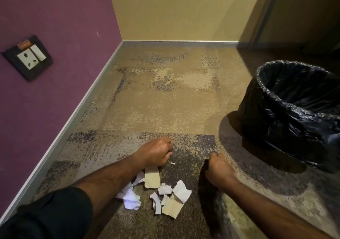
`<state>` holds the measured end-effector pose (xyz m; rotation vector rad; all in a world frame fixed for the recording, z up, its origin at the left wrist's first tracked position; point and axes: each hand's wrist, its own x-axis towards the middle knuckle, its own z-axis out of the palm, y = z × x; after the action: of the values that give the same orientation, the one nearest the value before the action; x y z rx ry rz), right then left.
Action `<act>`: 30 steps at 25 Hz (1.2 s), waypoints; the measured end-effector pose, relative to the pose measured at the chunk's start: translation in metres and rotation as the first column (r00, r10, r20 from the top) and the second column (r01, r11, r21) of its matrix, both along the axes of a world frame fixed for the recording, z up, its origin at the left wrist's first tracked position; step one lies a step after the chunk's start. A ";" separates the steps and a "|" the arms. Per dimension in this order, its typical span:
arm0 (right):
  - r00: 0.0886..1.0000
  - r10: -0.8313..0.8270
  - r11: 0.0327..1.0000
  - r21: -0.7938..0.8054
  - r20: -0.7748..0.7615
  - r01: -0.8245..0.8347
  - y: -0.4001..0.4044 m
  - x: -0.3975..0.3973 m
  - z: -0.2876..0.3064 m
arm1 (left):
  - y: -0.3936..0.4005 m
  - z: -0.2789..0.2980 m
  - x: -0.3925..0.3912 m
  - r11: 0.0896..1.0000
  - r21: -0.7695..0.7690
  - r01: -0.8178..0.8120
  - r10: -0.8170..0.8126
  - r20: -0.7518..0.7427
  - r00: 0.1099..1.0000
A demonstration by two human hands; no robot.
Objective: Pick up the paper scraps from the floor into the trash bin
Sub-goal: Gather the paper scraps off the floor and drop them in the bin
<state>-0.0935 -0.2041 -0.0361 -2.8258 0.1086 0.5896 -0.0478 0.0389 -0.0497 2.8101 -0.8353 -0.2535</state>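
Observation:
Several torn paper scraps lie on the carpet near me: crumpled white pieces, a beige strip, a beige piece and a tiny white bit. My left hand rests low over the far end of the beige strip, fingers curled shut, with no paper showing inside them. My right hand hovers as a closed fist to the right of the pile, and nothing shows in it either. The trash bin, lined with a black plastic bag, stands at the right with its mouth open.
A purple wall with a power socket runs along the left, with a grey skirting board at its foot. A yellow wall closes the far side. Patterned carpet stretches between the scraps and that wall.

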 end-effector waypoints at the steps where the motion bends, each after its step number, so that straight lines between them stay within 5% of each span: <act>1: 1.000 0.002 1.000 0.026 0.013 -0.002 0.008 -0.005 0.000 | -0.001 -0.003 -0.008 1.000 -0.016 0.009 -0.009 -0.001 1.000; 9: 0.984 0.144 0.969 0.184 0.109 -0.162 0.066 -0.042 -0.005 | 0.000 0.012 -0.055 0.975 0.104 0.198 -0.191 -0.071 0.979; 13: 0.955 0.298 0.891 0.358 0.008 -0.281 0.068 -0.048 0.008 | 0.035 0.038 -0.062 1.000 -0.004 -0.009 0.008 -0.152 0.988; 17: 0.856 0.505 0.861 0.133 -0.113 -0.491 0.062 -0.048 0.015 | 0.086 0.056 -0.062 0.949 0.315 0.005 0.098 -0.309 0.946; 21: 0.818 0.541 0.833 -0.007 -0.196 -0.553 0.065 -0.059 0.012 | 0.094 0.055 -0.080 0.860 0.510 0.024 0.201 -0.380 0.903; 25: 0.858 0.499 0.863 -0.013 -0.121 -0.504 0.076 -0.069 0.005 | 0.077 0.048 -0.088 0.846 0.531 -0.047 0.269 -0.349 0.898; 30: 0.895 0.443 0.892 0.124 -0.054 -0.434 0.091 -0.062 0.005 | 0.059 0.042 -0.089 0.920 0.374 -0.117 0.262 -0.365 0.893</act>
<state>-0.1554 -0.1135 -0.0307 -2.7233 -0.5491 0.7757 -0.1368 0.0977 -0.0079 2.9490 -0.4430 -1.0061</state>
